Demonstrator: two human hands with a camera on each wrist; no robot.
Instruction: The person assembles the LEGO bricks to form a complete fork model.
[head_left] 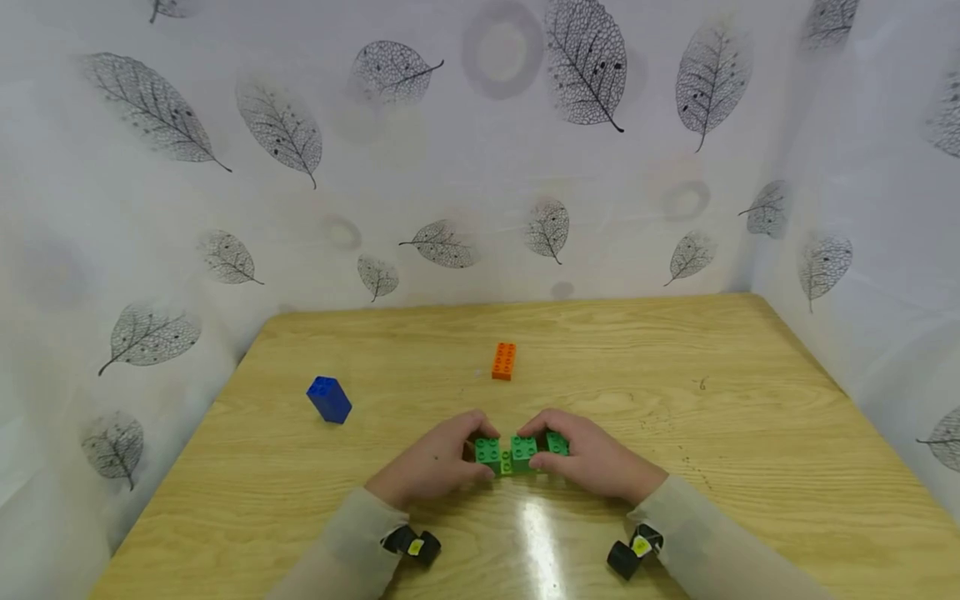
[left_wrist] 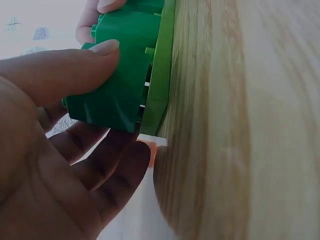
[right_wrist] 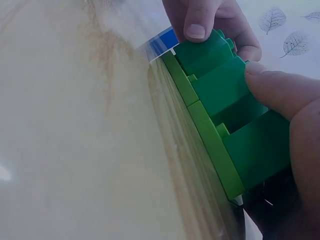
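Note:
Three dark green toy bricks stand in a row on a lime green base (right_wrist: pixel 215 145), with short gaps between them. In the right wrist view a seam splits the base into two pieces end to end. My left hand (head_left: pixel 435 462) pinches the left green brick (head_left: pixel 487 452), thumb on its near side. Thin gaps show under that brick in the left wrist view. My right hand (head_left: pixel 592 458) grips the middle green brick (head_left: pixel 523 452) between thumb and fingers. Under its palm sits the right green brick (head_left: pixel 557 443), partly hidden.
On the wooden table (head_left: pixel 750 417), an orange brick (head_left: pixel 504 361) lies flat beyond the hands. A tall blue block (head_left: pixel 329 400) stands to the left. Behind the table hangs a white leaf-print curtain (head_left: pixel 480 150). Both wrists wear black camera straps (head_left: pixel 412 546).

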